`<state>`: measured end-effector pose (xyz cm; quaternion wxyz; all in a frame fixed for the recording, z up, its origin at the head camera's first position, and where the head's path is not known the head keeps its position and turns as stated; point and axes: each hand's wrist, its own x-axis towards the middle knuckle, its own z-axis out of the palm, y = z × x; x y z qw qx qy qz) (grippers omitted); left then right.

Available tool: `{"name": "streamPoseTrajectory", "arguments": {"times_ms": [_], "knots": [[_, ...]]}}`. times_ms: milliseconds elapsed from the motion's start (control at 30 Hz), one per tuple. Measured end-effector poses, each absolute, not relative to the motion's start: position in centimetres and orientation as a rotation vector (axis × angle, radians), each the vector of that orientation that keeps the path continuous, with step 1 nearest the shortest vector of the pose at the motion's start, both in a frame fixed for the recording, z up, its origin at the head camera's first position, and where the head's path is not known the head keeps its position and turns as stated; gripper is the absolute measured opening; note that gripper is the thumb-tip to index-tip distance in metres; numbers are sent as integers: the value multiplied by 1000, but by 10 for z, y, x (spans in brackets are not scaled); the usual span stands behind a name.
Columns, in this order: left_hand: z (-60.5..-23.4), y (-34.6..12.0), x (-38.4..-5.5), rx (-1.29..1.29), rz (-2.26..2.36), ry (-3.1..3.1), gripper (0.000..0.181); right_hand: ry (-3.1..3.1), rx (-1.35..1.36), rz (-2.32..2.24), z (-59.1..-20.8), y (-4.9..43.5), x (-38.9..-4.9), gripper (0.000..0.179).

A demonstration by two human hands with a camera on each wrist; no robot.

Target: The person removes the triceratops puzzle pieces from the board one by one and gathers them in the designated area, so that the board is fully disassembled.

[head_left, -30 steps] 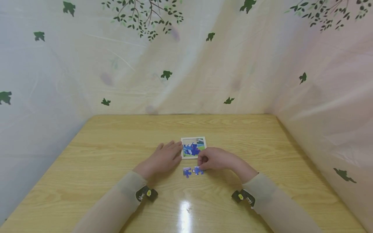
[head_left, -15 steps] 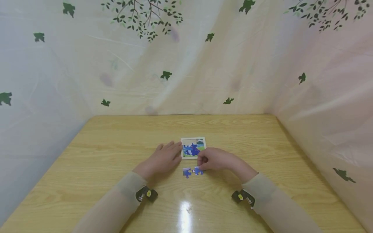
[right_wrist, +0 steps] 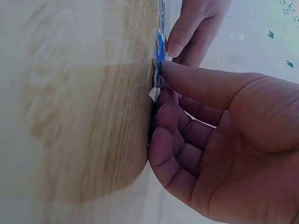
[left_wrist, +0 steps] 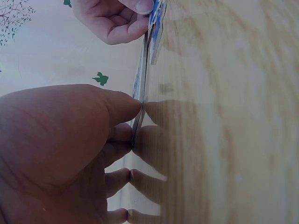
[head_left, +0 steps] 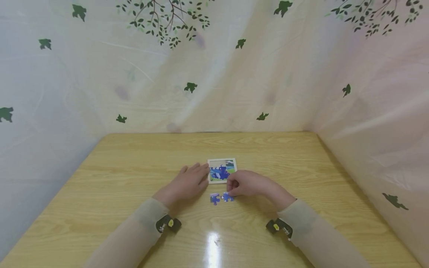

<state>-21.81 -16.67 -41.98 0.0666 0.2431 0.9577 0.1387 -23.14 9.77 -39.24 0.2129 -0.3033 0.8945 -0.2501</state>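
A small white-edged puzzle frame (head_left: 218,182) lies on the table, partly filled with a blue, green and purple picture; bare backing shows in its upper left. My left hand (head_left: 187,182) lies palm down beside it, fingers extended, with fingertips touching the frame's left edge. In front of the frame, my right hand (head_left: 249,182) pinches a purple-blue puzzle piece (head_left: 226,197) at its right side. The right wrist view shows the thumb (right_wrist: 187,79) on top of that piece and curled fingers beneath. Just left of it lies another puzzle piece (head_left: 214,198), apart from both hands.
The wood-grain table (head_left: 140,152) reaches back to a pale curtain (head_left: 214,108) printed with green leaves. More curtain stands along the left and right sides. A bright reflection sits on the tabletop near the front.
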Motion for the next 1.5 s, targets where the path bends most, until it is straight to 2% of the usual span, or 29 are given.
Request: {"name": "streamPoseTrajectory", "arguments": {"times_ms": [400,800,1167,1500], "knots": [[-418,-167,-216,721,432,2887,59,2465,-842,-719,-391,98,-230,14],[-417,-167,-216,732,414,2894,58,2537,-793,-931,-383,110,-248,3],[-420,-168,-215,719,442,2888,59,2719,-541,-994,-387,102,-281,22],[-419,-168,-214,711,444,2889,59,2717,-608,-917,-399,98,-302,24]]}}
